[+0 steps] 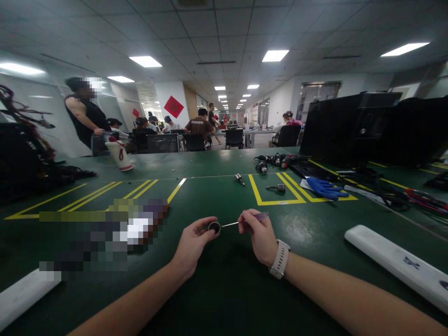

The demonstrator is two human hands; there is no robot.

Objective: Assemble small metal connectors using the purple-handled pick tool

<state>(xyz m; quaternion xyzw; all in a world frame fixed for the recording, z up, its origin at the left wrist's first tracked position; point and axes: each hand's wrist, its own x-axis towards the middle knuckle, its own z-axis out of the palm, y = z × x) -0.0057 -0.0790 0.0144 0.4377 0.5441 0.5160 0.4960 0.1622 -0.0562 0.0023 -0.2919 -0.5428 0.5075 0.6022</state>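
Note:
Between the fingertips of my left hand (196, 240) is a small round hollow metal part (214, 227), its dark opening turned towards me. My right hand (257, 233), with a light watch on the wrist, is closed around a screwdriver (229, 225). Its see-through purplish handle sticks out behind the fingers. The thin shaft points left and its tip meets the side of the metal part; exactly how they touch is too small to tell. Both hands are above the green table (224, 298). Farther off lie two small metal tool pieces, one pointed (240, 180) and one with a thin shank (276, 188).
Blue gloves (324, 187) and dark tools with cables (276, 161) lie at the back right, near a large black case (346, 128). White bars (395, 263) flank both sides. A white cup (119, 154) stands back left. Several people are beyond the table.

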